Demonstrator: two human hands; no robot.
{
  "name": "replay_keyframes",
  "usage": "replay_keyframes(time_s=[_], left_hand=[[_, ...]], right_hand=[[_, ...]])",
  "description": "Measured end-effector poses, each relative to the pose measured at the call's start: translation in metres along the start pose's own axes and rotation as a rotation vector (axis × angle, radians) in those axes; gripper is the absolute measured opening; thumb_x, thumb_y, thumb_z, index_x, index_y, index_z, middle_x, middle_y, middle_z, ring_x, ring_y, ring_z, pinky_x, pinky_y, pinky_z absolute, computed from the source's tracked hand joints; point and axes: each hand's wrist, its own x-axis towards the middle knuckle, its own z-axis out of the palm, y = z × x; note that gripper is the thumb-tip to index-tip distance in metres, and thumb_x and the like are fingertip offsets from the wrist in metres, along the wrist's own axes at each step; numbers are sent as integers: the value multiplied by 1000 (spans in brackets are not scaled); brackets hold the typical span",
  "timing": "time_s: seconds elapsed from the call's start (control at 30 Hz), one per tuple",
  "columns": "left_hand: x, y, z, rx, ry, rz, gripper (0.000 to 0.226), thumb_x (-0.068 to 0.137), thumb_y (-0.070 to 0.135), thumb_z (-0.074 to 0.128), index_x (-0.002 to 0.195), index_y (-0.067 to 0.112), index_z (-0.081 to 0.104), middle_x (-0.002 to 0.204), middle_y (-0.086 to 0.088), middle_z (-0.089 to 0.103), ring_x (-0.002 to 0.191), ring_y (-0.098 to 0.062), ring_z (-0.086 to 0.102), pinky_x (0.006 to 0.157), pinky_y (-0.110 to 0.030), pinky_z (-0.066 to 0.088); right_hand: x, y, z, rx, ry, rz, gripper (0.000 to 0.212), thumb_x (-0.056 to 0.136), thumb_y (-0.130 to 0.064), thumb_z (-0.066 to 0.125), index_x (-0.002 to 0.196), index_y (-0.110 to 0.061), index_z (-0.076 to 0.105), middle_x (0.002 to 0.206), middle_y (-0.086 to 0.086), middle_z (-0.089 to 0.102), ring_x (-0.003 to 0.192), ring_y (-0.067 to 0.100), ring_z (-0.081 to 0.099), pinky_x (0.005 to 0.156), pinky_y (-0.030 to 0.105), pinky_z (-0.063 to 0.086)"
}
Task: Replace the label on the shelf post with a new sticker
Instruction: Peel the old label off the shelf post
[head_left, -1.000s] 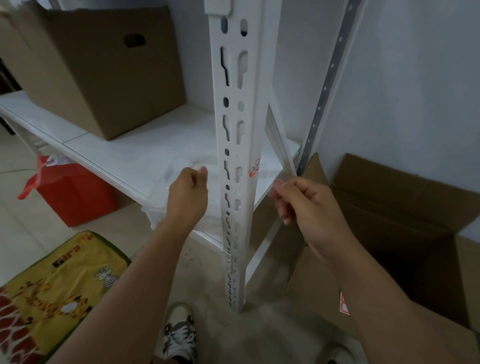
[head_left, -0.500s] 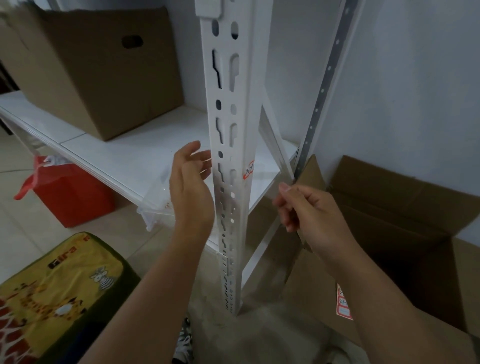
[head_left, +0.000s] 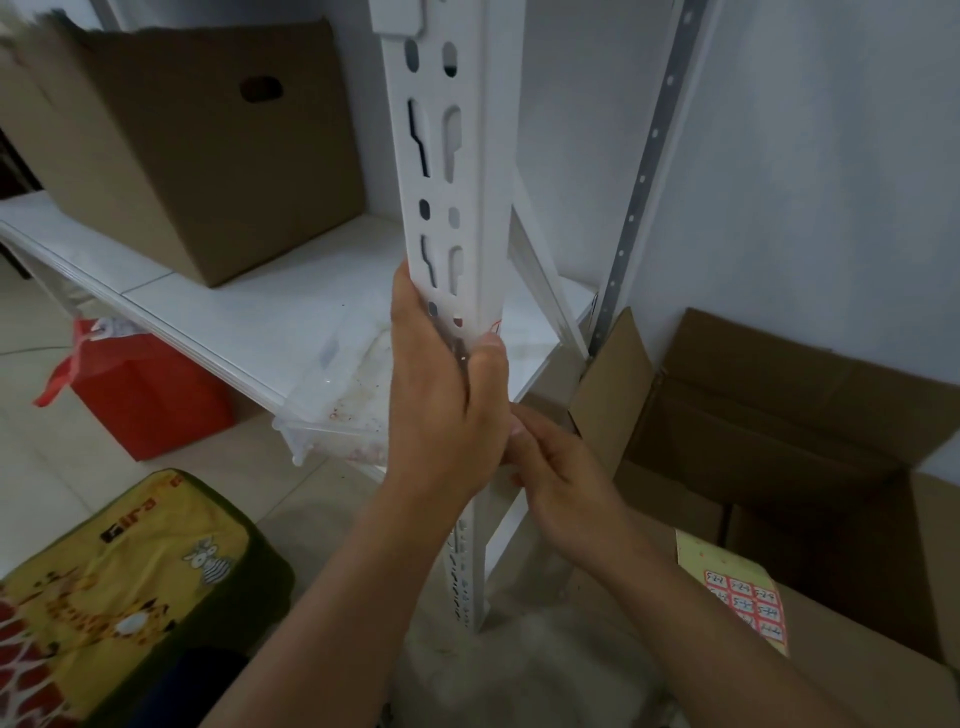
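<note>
Early in the job by the look of it — old label (head_left: 494, 327) not yet off, only a sliver of red-and-white showing on the right face of the white slotted shelf post (head_left: 451, 171), just above the left thumb. Left hand (head_left: 447, 400) wrapped round the post from the front, fingers curled onto its left edge and thumb pressed up the right corner, tip touching or nearly touching the label's lower edge. Right hand (head_left: 558, 467) tucked in below and behind the left, fingers bent toward the post's right face; impossible to tell whether pinching anything or merely resting there.

Judged as the peel step: steadying the post and feeling for a label edge. Next move likely calling for a nail worked under a corner, then a slow pull along the painted face so the paper comes away whole rather than tearing. After that, a fresh sticker lifted from the sheet of red-bordered stickers (head_left: 745, 603) lying on its yellowish backing on the flap of the open cardboard box (head_left: 779, 415) at the right, well apart from both hands.

Writing: handwritten number codes on those stickers — something like "5-2-…" in each cell, too small to read with certainty. Print on the post label unreadable. Yellow cartoon cushion (head_left: 104, 597) on the floor at lower left, with a zebra and giraffes and a small dark tag with blurred letters.
</note>
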Motion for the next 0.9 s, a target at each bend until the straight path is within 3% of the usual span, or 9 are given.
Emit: replay_keyframes(time_s=[0.07,0.13,0.33,0.43,0.57,0.73,0.9], left_hand=[[0,0,0,46,-1,18,68,88,16,45,148,13,16,136,9,36,111,-2,47,82,-6,43],[0,0,-1,69,0,35,66,87,16,44,146,14,17,131,11,37,106,-5,49,77,-8,45],[1,2,0,102,9,30,61,84,24,39,141,26,18,125,16,34,98,-9,52,68,-14,50],[0,4,2,105,17,29,58,82,24,38,137,29,19,117,17,36,92,-11,52,64,-16,51],[0,1,1,94,12,-2,59,82,33,38,138,23,22,119,1,46,90,-15,54,61,-19,50],[-1,1,-2,88,-5,4,51,88,24,45,135,23,25,118,5,46,96,-5,51,68,-13,50],[2,5,-2,121,-4,-20,53,83,26,39,133,17,26,107,-3,50,81,-14,54,56,-18,47]], right_hand=[[3,1,-2,-47,21,-25,41,98,-54,27,112,-38,63,97,-11,70,90,8,65,81,42,54],[6,0,-4,-73,44,-47,45,97,-56,28,100,-33,67,85,-5,70,80,12,65,75,44,53],[16,5,-6,-57,16,-45,41,90,-51,45,112,-25,68,100,-14,71,94,0,64,84,27,54],[17,7,-5,-65,11,-73,51,83,-58,46,111,-22,68,101,-13,71,93,-1,65,83,22,53],[19,8,-6,-77,12,-76,56,80,-63,44,111,-23,68,101,-12,71,93,1,65,85,30,55],[25,5,-9,-102,26,-80,58,79,-67,44,105,-23,71,93,-12,72,86,3,67,80,35,56],[30,8,-9,-103,34,-70,49,82,-61,48,100,-22,73,88,-10,73,82,5,67,79,39,56]])
